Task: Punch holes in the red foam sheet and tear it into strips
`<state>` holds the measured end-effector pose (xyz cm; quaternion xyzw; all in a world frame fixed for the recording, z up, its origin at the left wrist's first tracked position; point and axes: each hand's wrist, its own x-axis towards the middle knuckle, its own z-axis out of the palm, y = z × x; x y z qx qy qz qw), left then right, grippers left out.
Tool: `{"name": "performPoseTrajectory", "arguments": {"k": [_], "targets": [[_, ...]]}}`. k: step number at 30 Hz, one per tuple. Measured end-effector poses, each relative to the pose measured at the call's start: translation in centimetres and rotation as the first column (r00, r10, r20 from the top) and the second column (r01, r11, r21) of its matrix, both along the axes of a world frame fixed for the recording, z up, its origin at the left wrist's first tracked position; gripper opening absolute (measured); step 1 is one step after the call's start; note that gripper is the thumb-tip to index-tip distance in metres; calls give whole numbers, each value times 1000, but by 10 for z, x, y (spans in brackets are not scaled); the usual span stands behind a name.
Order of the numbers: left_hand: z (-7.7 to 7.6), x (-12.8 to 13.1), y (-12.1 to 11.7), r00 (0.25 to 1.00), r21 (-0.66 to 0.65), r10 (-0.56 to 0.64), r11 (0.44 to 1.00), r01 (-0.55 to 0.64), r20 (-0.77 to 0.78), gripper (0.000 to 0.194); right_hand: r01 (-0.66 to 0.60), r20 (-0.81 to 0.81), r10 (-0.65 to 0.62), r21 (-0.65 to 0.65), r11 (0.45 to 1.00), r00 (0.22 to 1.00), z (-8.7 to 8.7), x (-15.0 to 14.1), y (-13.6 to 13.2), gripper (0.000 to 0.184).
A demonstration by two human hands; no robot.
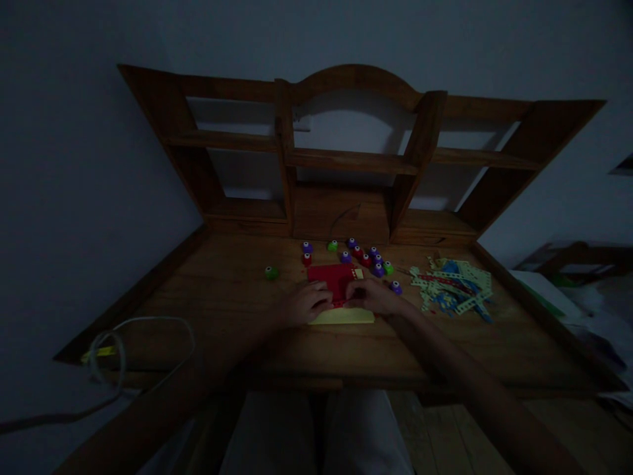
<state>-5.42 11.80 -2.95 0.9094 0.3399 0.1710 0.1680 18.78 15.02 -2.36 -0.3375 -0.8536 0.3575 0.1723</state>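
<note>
A flat red plastic panel (336, 277) lies on the desk before me, with a pale yellow strip (341, 316) along its near side. My left hand (311, 301) rests at the panel's left side, its fingers curled closed against the near edge. From the right, my right hand (370, 295) reaches onto the panel with thumb and fingers pinched together near its lower edge. Whatever is between those fingertips is too small and dark to make out. A small yellow piece (359, 272) sits at the panel's top right corner.
Several purple, red and green eye-topped pieces (378, 270) stand behind the panel; one green piece (271, 272) is off left. A pile of yellow, blue and red plastic building strips (457, 287) lies right. Wooden shelves (346, 161) rise behind. A white cable (121, 356) loops at left.
</note>
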Motion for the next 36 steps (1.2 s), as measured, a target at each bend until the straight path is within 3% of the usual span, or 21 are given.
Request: {"name": "performPoseTrajectory", "arguments": {"k": [9,18,21,27,31,36], "targets": [[-3,-2,9,998,-84,-63,995,63,-8,25,-155,89,167,-128,980,982,8,-2,19,22],[-3,-2,14,997,-133,-74,989,69,-34,25,-100,349,211,-310,946,913,21,-17,42,28],[-1,-2,19,998,-165,-67,984,66,2,21,-120,351,250,-354,928,902,23,-17,43,33],[10,1,31,998,-345,-58,937,62,22,23,-189,291,265,-266,945,919,14,-11,41,41],[5,1,41,999,-413,-48,909,51,19,31,-243,228,294,-228,943,928,10,-10,42,37],[3,3,45,996,-437,67,895,-90,-67,44,-233,196,285,-248,940,938,12,-11,42,32]]}}
